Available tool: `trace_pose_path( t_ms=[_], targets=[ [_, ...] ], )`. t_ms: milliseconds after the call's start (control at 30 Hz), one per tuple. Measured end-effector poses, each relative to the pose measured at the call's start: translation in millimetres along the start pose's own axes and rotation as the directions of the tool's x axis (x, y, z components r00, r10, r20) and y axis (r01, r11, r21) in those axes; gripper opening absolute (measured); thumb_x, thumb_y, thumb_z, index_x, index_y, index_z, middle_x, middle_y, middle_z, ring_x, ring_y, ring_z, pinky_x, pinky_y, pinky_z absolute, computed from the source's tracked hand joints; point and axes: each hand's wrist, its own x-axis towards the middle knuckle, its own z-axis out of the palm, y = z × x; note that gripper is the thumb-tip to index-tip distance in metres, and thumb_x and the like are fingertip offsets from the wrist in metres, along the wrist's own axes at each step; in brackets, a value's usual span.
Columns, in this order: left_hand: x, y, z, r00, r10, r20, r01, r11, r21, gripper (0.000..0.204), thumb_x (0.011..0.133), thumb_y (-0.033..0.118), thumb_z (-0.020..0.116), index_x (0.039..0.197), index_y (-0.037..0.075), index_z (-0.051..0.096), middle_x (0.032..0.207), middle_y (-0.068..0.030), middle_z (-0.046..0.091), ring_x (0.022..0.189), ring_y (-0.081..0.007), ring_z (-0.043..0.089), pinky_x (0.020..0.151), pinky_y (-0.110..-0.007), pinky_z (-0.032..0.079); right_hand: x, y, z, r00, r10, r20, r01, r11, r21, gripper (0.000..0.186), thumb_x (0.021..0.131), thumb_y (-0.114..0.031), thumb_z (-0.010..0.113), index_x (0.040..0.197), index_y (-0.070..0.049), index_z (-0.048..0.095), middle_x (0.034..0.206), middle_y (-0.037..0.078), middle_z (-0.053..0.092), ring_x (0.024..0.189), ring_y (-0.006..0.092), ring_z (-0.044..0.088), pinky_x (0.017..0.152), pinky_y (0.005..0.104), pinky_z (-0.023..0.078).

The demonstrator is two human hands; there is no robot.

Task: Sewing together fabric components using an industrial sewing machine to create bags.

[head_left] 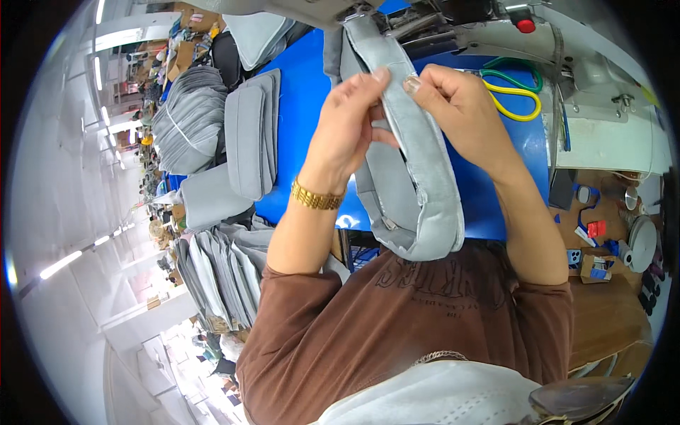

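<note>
A long grey padded fabric piece (pixel 418 149), sewn into a loop, hangs from the sewing machine (pixel 397 27) at the top down to my chest. My left hand (pixel 343 131) pinches its left edge between thumb and fingers, with some fingertips behind the cloth. On the opposite edge my right hand (pixel 460 113) grips it, thumb on top and the other fingers curled. Close to my right hand lie scissors (pixel 520 117) with one yellow and one green handle loop; their blades are hidden. The loop's lower end curls round above my brown shirt.
The blue tabletop (pixel 301 99) spreads beneath the work. Stacked grey fabric panels (pixel 248 134) lie at its left edge, with a tied grey bundle (pixel 190 120) beyond and more cloth pieces (pixel 219 276) lower left. A red button (pixel 525 26) sits on the machine; a wooden table (pixel 605 312) stands right.
</note>
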Motion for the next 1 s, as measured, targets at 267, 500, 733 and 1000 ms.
trace_pose_path(
  t_ms=[267, 500, 733, 1000],
  targets=[
    [19, -4, -7, 0.993, 0.116, 0.012, -0.115, 0.991, -0.061, 0.022, 0.095, 0.025, 0.065, 0.088, 0.004, 0.06, 0.076, -0.0067, 0.069, 0.058, -0.0134, 0.067, 0.047, -0.027, 0.057, 3, -4, -15, 0.996, -0.091, 0.013, 0.091, 0.996, -0.005, 0.032, 0.094, -0.025, 0.063, 0.074, 0.0, 0.06, 0.057, 0.006, 0.052, 0.053, 0.0103, 0.047, 0.05, 0.0283, 0.037],
    [27, -9, -14, 0.991, 0.124, 0.058, -0.12, 0.991, -0.064, 0.024, 0.096, 0.025, 0.065, 0.089, 0.002, 0.06, 0.078, -0.0094, 0.07, 0.063, -0.0163, 0.07, 0.048, -0.027, 0.059, 7, -23, -95, 0.982, -0.069, -0.174, 0.065, 0.997, -0.028, 0.033, 0.097, -0.031, 0.064, 0.084, -0.001, 0.069, 0.068, 0.001, 0.064, 0.063, 0.0069, 0.061, 0.061, 0.0203, 0.049],
    [29, -10, -16, 0.991, 0.132, 0.012, -0.132, 0.991, -0.022, 0.026, 0.094, 0.027, 0.068, 0.088, 0.003, 0.059, 0.076, -0.0084, 0.069, 0.057, -0.0143, 0.067, 0.045, -0.027, 0.057, -14, -21, -56, 0.994, 0.099, -0.055, -0.094, 0.993, 0.077, 0.039, 0.095, -0.037, 0.066, 0.074, -0.003, 0.066, 0.063, 0.0, 0.062, 0.057, 0.0061, 0.058, 0.053, 0.0212, 0.044],
    [-27, -27, 0, 0.988, 0.132, -0.08, -0.118, 0.98, 0.157, 0.026, 0.09, 0.025, 0.073, 0.085, 0.005, 0.057, 0.069, -0.0002, 0.06, 0.052, -0.0063, 0.056, 0.038, -0.02, 0.046, -58, -3, 0, 0.969, 0.155, 0.194, -0.215, 0.915, 0.342, 0.038, 0.098, -0.034, 0.062, 0.074, -0.005, 0.06, 0.066, -0.006, 0.051, 0.061, 0.0031, 0.044, 0.053, 0.0227, 0.037]
  ],
)
